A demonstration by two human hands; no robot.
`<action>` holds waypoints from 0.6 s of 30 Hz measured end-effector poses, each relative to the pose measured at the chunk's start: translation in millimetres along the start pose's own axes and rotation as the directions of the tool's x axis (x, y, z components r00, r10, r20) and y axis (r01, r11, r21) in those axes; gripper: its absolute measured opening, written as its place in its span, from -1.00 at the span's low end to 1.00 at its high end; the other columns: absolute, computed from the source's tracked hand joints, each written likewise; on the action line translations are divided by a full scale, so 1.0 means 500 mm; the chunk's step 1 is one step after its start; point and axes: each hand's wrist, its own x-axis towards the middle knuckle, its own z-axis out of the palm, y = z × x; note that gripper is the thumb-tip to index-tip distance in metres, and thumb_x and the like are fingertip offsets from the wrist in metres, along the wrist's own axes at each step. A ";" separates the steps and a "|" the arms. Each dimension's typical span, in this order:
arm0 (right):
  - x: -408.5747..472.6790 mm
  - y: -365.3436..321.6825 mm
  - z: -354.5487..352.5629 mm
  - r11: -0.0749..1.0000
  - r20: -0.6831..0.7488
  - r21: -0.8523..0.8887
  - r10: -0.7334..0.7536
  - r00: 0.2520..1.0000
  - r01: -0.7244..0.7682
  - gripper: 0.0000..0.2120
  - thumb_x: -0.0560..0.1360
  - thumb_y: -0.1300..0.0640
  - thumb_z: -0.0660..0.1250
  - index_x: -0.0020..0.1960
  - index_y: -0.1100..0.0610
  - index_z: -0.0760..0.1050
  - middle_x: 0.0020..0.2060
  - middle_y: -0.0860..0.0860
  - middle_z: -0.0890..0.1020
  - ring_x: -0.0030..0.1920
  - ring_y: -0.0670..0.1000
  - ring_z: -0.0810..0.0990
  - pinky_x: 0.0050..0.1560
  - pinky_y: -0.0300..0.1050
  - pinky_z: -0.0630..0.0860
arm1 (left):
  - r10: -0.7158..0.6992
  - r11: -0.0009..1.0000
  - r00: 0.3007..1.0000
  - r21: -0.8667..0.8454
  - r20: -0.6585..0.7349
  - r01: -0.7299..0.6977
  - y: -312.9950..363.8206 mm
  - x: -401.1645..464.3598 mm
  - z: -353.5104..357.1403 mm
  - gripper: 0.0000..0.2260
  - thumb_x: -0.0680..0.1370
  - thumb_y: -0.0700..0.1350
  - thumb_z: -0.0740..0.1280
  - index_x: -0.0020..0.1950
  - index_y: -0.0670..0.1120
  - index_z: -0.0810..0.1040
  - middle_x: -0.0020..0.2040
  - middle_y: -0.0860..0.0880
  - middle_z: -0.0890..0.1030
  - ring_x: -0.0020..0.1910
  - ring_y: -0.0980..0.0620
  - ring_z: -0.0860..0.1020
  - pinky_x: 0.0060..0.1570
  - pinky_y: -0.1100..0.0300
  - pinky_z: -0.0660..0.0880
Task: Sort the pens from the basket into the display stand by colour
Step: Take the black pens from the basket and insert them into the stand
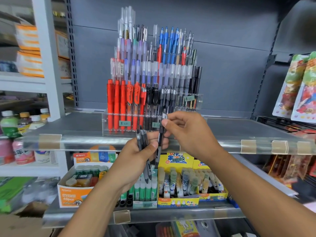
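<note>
A clear tiered display stand (112, 124) sits on the upper shelf, filled with red, black, blue and clear pens in rows. In front of it and just below the shelf edge, my left hand (136, 158) grips a small bundle of black pens (142, 139), tips pointing down. My right hand (189, 134) pinches the top of one upright black pen (160, 134) right beside that bundle, its lower part touching my left fingers. The basket is out of view.
The upper shelf (239, 130) has a clear plastic front lip with price-tag holders. Below it stand boxes of glue sticks (177, 185) and an orange box of erasers (77, 185). Drink bottles (10, 124) fill the left shelves, and snack packets (301, 86) hang at right.
</note>
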 end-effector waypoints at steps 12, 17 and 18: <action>-0.017 -0.016 0.006 0.989 0.019 0.141 0.043 0.999 -0.046 -0.86 0.55 0.21 0.36 -0.17 0.04 0.54 -0.28 0.05 0.66 -0.35 -0.12 0.64 -0.39 -0.40 0.50 | 0.021 1.000 0.998 -0.004 -0.057 -0.021 -0.003 0.001 0.012 -0.79 0.64 -0.23 0.20 0.13 -0.05 0.60 0.02 0.00 0.71 0.10 0.07 0.64 0.19 0.09 0.47; -0.002 -0.013 -0.015 0.994 -0.060 0.090 0.065 0.996 -0.060 -0.85 0.53 0.15 0.39 -0.20 -0.01 0.56 -0.29 0.04 0.70 -0.28 -0.08 0.69 -0.18 -0.17 0.64 | 0.022 1.000 1.000 -0.020 -0.010 -0.023 0.000 0.001 0.012 -0.75 0.65 -0.23 0.18 0.23 -0.01 0.56 0.13 0.04 0.68 0.20 0.12 0.59 0.28 0.14 0.44; 0.004 -0.012 -0.024 0.995 -0.087 0.074 0.069 0.994 -0.063 -0.85 0.53 0.13 0.40 -0.21 -0.01 0.57 -0.31 0.02 0.70 -0.28 -0.09 0.70 -0.10 -0.12 0.65 | 0.019 0.999 1.000 -0.027 -0.005 -0.020 0.001 0.001 0.010 -0.74 0.65 -0.23 0.18 0.23 0.02 0.56 0.15 0.05 0.67 0.21 0.14 0.58 0.29 0.16 0.43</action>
